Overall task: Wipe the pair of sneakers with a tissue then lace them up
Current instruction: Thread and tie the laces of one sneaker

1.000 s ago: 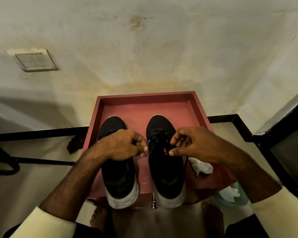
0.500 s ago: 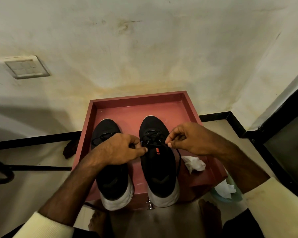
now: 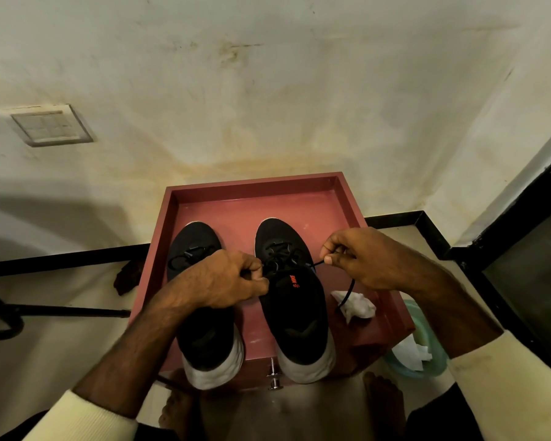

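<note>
Sneakers sit centre frame on the red surface, toes to the wall. Right hand pinches the lace end, pulled rightward, likely to cinch eyelets. Left hand fingers curl tight on lace at the tongue, bracing. Tissue lies discarded beside.

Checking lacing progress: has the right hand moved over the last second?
Yes. The right hand pulled rightward, away from the black white-soled right sneaker toward the right wall of the red tray, drawing the black lace out.
</note>
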